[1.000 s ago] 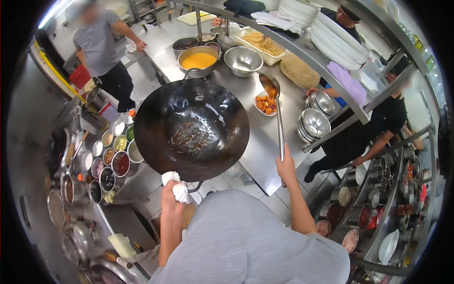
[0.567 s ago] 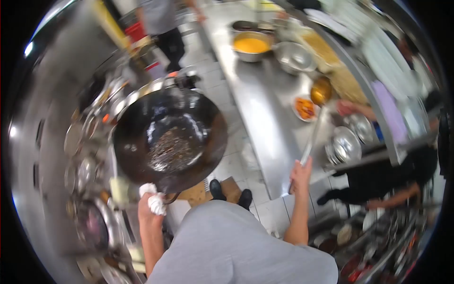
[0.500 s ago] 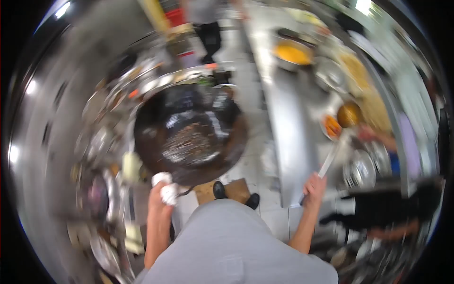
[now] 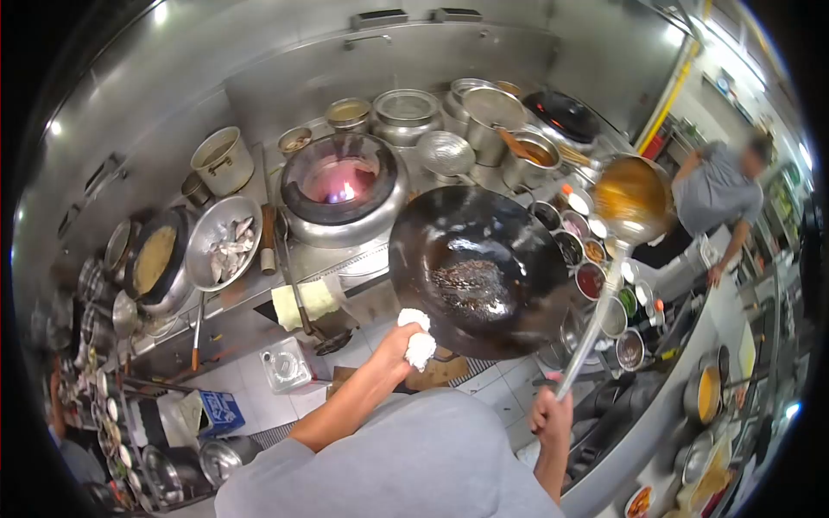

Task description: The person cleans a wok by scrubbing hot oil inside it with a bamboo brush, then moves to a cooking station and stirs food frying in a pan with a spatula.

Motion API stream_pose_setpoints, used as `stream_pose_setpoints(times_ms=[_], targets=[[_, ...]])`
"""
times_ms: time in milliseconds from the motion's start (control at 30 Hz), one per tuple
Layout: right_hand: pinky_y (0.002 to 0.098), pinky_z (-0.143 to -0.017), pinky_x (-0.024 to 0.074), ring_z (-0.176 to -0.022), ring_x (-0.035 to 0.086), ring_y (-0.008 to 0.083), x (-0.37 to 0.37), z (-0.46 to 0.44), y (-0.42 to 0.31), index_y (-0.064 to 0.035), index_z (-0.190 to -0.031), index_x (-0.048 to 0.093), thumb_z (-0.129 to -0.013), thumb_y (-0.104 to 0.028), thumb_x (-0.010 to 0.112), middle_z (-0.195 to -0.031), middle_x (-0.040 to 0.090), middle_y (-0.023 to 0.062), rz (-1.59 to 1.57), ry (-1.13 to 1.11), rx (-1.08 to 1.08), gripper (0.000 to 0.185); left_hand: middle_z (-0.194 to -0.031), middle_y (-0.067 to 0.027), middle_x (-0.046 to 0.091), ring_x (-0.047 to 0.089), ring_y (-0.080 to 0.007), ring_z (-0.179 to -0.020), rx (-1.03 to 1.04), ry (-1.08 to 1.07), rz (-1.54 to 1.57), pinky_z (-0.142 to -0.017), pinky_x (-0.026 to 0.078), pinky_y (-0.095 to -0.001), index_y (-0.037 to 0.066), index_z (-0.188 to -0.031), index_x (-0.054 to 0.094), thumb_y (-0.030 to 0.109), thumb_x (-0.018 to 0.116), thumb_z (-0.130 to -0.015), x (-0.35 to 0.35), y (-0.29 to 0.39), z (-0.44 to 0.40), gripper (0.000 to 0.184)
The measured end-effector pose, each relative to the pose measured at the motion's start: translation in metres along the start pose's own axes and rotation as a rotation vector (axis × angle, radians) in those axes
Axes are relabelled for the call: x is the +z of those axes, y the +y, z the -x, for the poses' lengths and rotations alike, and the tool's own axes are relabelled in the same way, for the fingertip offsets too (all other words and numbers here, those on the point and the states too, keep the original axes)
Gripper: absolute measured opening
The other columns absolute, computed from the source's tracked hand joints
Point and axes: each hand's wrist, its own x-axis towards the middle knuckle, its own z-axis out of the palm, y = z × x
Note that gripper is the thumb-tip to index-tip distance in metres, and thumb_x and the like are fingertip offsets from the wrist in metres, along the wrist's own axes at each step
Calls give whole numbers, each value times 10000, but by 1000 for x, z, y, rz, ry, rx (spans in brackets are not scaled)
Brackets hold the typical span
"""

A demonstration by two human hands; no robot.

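My left hand (image 4: 400,345) is closed round a white cloth (image 4: 420,345) at the near rim of a large black wok (image 4: 484,268), which is tilted and has only dark, glossy residue inside. My right hand (image 4: 553,414) grips the handle of a long metal ladle (image 4: 596,332). The ladle's bowl (image 4: 632,198), smeared orange-brown, is raised beyond the wok's right side, above the seasoning pots. Left of the wok, a burner (image 4: 344,183) shows a pinkish glow and flame.
A strainer bowl of pale pieces (image 4: 226,244) and a tall pot (image 4: 223,161) stand left of the burner. Lidded pots (image 4: 406,116) line the back. Another person (image 4: 717,194) in grey stands at the right. A yellow cloth (image 4: 306,302) lies on the stove edge.
The view has swung from the steel table toward the stove. The wok and ladle have moved with my hands, away from the plate of orange food. Both hands keep their hold.
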Motion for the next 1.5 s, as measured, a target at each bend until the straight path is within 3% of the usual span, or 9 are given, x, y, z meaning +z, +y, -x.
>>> stream_pose_setpoints(times_ms=[167, 400, 900, 1033, 1133, 1200, 1300, 1367, 1500], targets=[[230, -333, 304, -390, 333, 58, 129, -107, 39, -54, -1129, 402, -889, -80, 539, -580, 356, -19, 287, -202, 304, 277, -613, -38, 530, 558, -178, -488, 103, 55, 11, -436, 484, -316, 67, -822, 498, 3, 543, -748, -40, 89, -37, 108], [220, -353, 343, -410, 340, 36, 201, -197, 61, -91, -1124, 451, -930, -63, 472, -685, 400, -3, -99, -399, 638, 197, -622, -31, 550, 564, -172, -491, 321, 99, 101, -415, 476, -309, 92, -782, 521, 24, 539, -770, -101, 183, -100, 71], [239, -369, 324, -429, 396, 55, 259, -535, 51, -97, -873, 476, -913, -114, 533, -636, 455, -11, -372, -408, 576, 72, -637, -53, 569, 582, -178, -546, 460, 195, 187, -460, 490, -319, 89, -783, 531, 128, 520, -847, -135, 278, -284, 76], [224, -370, 331, -441, 405, 37, 263, -620, 52, -108, -819, 458, -895, -150, 579, -619, 452, -28, -54, -421, 435, 149, -650, -12, 576, 568, -170, -538, 423, 316, 140, -458, 466, -315, 112, -804, 542, 233, 559, -885, -129, 285, -294, 147], [266, -348, 355, -435, 422, 76, 264, -705, 78, -70, -1067, 424, -883, -153, 566, -624, 461, -2, 243, -345, 250, 247, -660, -10, 574, 577, -171, -562, 389, 163, 207, -481, 480, -319, 112, -857, 556, 245, 593, -879, -125, 275, -257, 140], [300, -336, 375, -430, 444, 119, 268, -754, 97, -66, -1222, 316, -873, -168, 562, -621, 468, 27, 535, -295, 127, 439, -727, -13, 603, 608, -170, -641, 418, 465, 57, -539, 508, -334, 129, -911, 570, 259, 606, -873, -135, 261, -231, 140], [342, -363, 407, -448, 506, 192, 279, -843, 125, -56, -1376, 212, -875, -205, 546, -581, 490, 59, 927, -225, 70, 620, -965, -99, 600, 622, -194, -791, 546, 741, -265, -664, 521, -310, 41, -1161, 503, 204, 658, -775, -172, 237, -205, 446], [291, -337, 335, -410, 432, 136, 273, -909, 145, -63, -1012, 461, -866, -174, 544, -574, 463, 24, 1051, -425, -32, 201, -1030, -181, 555, 583, -327, -947, 627, 1017, -953, -831, 485, -379, 19, -1160, 476, 171, 707, -648, -203, 227, -200, 582], [243, -375, 329, -441, 413, 74, 302, -889, 114, -16, -950, 479, -923, -96, 463, -575, 406, -19, -209, -551, 585, 86, -1165, -203, 468, 541, -387, -1007, 617, 1302, -1474, -832, 487, -443, 125, -1257, 470, 174, 711, -653, -184, 194, -181, 652]])
